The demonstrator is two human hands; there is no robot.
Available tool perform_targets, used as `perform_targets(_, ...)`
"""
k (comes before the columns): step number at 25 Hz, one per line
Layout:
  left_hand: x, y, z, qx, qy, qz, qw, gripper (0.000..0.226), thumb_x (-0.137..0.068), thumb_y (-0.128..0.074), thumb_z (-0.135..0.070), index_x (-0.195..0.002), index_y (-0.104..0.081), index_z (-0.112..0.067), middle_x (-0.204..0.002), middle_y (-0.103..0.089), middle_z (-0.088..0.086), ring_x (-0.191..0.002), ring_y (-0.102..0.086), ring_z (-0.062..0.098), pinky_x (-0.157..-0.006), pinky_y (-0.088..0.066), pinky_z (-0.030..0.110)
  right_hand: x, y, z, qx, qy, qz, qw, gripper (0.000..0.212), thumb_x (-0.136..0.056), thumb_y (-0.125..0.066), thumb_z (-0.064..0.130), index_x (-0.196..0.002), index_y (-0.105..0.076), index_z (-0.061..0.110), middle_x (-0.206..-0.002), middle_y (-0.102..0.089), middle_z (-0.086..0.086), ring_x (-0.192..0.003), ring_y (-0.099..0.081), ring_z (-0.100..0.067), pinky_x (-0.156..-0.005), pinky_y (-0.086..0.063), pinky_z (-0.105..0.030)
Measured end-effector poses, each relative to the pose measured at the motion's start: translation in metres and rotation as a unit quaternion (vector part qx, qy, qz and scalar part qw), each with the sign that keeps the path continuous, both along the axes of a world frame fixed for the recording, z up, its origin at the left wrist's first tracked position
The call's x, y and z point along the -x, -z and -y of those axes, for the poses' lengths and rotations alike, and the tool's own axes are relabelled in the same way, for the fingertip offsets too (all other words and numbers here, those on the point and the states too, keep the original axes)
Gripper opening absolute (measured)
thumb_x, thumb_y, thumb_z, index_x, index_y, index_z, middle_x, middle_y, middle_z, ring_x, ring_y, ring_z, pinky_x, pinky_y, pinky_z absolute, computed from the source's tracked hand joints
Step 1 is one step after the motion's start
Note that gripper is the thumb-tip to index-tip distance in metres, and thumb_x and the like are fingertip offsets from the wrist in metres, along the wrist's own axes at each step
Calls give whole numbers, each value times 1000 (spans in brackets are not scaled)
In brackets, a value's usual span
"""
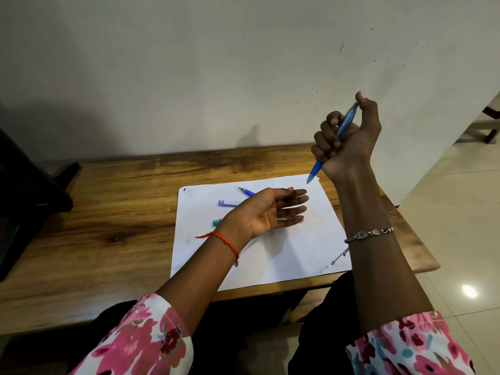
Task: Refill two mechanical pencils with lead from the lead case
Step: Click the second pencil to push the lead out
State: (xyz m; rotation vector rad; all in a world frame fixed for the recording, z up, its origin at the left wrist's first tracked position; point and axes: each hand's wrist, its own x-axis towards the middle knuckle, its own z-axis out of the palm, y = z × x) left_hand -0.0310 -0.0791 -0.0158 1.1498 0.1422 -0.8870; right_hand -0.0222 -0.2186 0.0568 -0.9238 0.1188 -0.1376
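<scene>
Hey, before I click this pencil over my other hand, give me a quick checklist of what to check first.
1. Grip on the blue mechanical pencil: ok, the right hand curls its fingers round the barrel.
2. Thumb on the pencil's top end: ok.
3. Tip pointing down: ok.
4. Left hand open, palm up, ready to catch: ok.
5. Tip directly above that palm: cannot tell from this one view.
6. Lead case and second pencil close by on the paper: ok. Whether the case is open or closed: cannot tell.
</scene>
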Motion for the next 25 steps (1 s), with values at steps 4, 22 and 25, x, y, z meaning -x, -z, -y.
perform_targets(4, 0, 0, 0, -3, -2, -1, 1000, 24, -94, -46, -20, -89, -67, -11, -74, -73, -2, -71, -67, 13, -60, -58, 25, 1, 0, -2, 14, -5, -7, 1000, 55, -87, -33, 56, -53, -44, 13, -36, -23, 6, -35, -16, -9, -40, -13, -18)
perform_targets(22, 0, -2, -1, -3, -4, 1, 1000, 24, -94, -46, -21, -90, -68, -12, -75, -73, -2, -75, -66, 13, -62, -58, 26, 0, 0, -6, 29, -11, -7, 999, 51, -88, -33, 51, -58, -47, 13, -36, -23, 6, -35, -16, -8, -42, -13, -18)
perform_targets(25, 0, -2, -1, -2, -3, -1, 1000, 24, -94, -46, -20, -90, -68, -12, -76, -73, -1, -76, -66, 14, -62, -58, 26, 0, -1, -5, 39, -23, -2, 999, 55, -89, -32, 54, -57, -48, 13, -36, -23, 6, -35, -17, -8, -42, -12, -18)
